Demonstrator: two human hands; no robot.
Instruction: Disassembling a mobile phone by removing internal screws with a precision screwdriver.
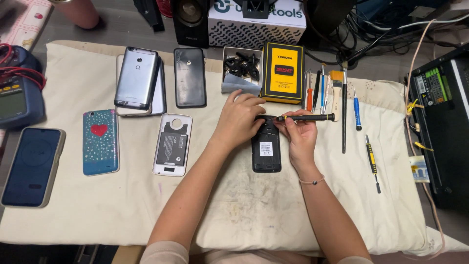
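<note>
Bracing the opened black phone (266, 149) with curled left hand (240, 117), right hand (299, 133) fingers pinch a black precision screwdriver (307, 118) at its far end; unscrewing step, apparently; steady tip alignment needed.

Opened black phone (266, 152), black screwdriver (308, 118) across top

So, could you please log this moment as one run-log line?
left hand: steadies black phone | right hand: holds black screwdriver, tip at phone's top | surface: cream cloth
</note>
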